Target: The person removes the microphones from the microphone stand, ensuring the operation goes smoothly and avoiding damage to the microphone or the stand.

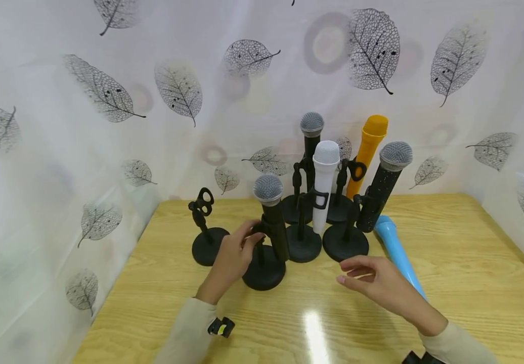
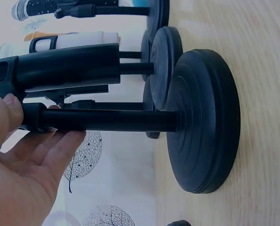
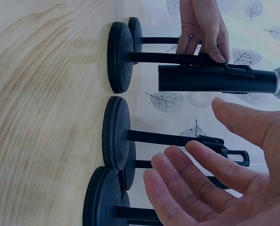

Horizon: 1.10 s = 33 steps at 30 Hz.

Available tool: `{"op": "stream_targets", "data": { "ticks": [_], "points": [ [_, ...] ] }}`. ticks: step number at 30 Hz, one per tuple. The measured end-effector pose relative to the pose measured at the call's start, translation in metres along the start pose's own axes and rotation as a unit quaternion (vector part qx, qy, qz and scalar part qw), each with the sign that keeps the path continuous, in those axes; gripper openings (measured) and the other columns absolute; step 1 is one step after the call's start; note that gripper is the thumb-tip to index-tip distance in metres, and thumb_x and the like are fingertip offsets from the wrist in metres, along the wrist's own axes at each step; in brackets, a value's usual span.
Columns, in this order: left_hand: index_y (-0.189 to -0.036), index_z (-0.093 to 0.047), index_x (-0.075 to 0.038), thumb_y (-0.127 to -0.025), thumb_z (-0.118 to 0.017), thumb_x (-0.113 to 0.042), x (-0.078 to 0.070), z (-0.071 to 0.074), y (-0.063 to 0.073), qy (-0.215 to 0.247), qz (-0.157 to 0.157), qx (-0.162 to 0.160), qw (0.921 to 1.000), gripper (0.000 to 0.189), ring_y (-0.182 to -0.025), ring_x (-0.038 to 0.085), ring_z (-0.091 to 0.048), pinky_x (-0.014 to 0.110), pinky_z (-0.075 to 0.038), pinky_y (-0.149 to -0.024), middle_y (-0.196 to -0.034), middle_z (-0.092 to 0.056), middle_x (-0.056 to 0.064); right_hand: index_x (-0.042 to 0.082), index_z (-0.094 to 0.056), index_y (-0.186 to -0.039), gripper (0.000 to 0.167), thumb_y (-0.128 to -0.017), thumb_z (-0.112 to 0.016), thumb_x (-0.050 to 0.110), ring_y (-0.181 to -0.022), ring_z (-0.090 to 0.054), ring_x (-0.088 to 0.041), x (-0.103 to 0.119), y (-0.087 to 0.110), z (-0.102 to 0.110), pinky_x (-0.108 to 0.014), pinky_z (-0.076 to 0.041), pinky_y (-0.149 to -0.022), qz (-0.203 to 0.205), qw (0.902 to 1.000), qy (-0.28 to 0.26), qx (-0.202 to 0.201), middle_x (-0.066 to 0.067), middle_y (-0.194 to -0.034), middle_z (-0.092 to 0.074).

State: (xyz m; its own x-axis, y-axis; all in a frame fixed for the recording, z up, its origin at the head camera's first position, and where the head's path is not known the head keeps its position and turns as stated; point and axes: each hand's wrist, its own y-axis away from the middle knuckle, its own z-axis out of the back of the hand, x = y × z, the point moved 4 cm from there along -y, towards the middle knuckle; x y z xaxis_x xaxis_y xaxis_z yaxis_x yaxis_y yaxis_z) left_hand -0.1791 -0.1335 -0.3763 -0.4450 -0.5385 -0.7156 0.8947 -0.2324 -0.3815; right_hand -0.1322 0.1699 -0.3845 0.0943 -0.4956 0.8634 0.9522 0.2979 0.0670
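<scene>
Grained tabletop (image 1: 153, 303); left hand (image 1: 232, 258) grips slender stand (image 2: 130, 121)

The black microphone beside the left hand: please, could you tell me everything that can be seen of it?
The microphone has a silver-grey mesh head and a smooth black body that looks like plastic. It sits nearly upright in the clip of a round-based black stand, its lower end hanging free. The left hand grips the stand near this clip.

2 cream sleeves (image 1: 188, 328); 2 black wrist cameras (image 1: 218, 325), 1 yellow-marked.
</scene>
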Motion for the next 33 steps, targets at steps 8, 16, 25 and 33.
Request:
{"op": "stream_targets", "data": {
  "ticks": [8, 16, 25, 33],
  "points": [
    [-0.129, -0.062, -0.008, -0.104, -0.058, -0.008, -0.009, -0.005, 0.008, 0.004, -0.017, 0.004, 0.9998, 0.026, -0.094, 0.013, -0.072, 0.037, -0.059, -0.08, -0.109, -0.075, 0.005, -0.001, -0.07, -0.119, 0.04, -0.092, -0.078, 0.028, -0.1, -0.068, -0.022, 0.009, -0.002, 0.003, -0.03, -0.058, -0.081, 0.008, 0.9999, -0.005, -0.011, -0.009, -0.114, -0.071],
    [-0.128, -0.063, -0.01, -0.104, -0.059, -0.011, -0.014, -0.01, 0.013, 0.022, -0.035, 0.007, 0.9991, 0.025, -0.097, 0.013, -0.072, 0.035, -0.059, -0.081, -0.111, -0.074, 0.004, 0.001, -0.069, -0.121, 0.039, -0.094, -0.076, 0.027, -0.102, -0.069, -0.02, 0.021, -0.003, 0.004, -0.024, -0.056, -0.081, 0.026, 0.9993, -0.015, -0.022, -0.008, -0.117, -0.071],
    [-0.128, -0.063, -0.009, -0.103, -0.06, -0.011, -0.021, -0.016, 0.017, 0.039, -0.039, 0.021, 0.9982, 0.025, -0.089, 0.016, -0.072, 0.03, -0.057, -0.073, -0.11, -0.074, 0.005, 0.001, -0.068, -0.124, 0.042, -0.093, -0.076, 0.028, -0.101, -0.07, -0.019, 0.042, -0.007, 0.004, -0.025, -0.056, -0.082, 0.051, 0.9978, -0.026, -0.033, -0.01, -0.118, -0.07],
    [-0.127, -0.063, -0.007, -0.103, -0.06, -0.01, -0.028, -0.022, 0.019, 0.037, -0.054, 0.019, 0.9977, 0.025, -0.078, 0.018, -0.069, 0.026, -0.055, -0.068, -0.108, -0.074, 0.005, -0.001, -0.066, -0.123, 0.039, -0.093, -0.076, 0.022, -0.101, -0.071, -0.019, 0.058, -0.012, 0.0, -0.025, -0.057, -0.083, 0.095, 0.9934, -0.051, -0.039, -0.011, -0.117, -0.07]
  ]
}}
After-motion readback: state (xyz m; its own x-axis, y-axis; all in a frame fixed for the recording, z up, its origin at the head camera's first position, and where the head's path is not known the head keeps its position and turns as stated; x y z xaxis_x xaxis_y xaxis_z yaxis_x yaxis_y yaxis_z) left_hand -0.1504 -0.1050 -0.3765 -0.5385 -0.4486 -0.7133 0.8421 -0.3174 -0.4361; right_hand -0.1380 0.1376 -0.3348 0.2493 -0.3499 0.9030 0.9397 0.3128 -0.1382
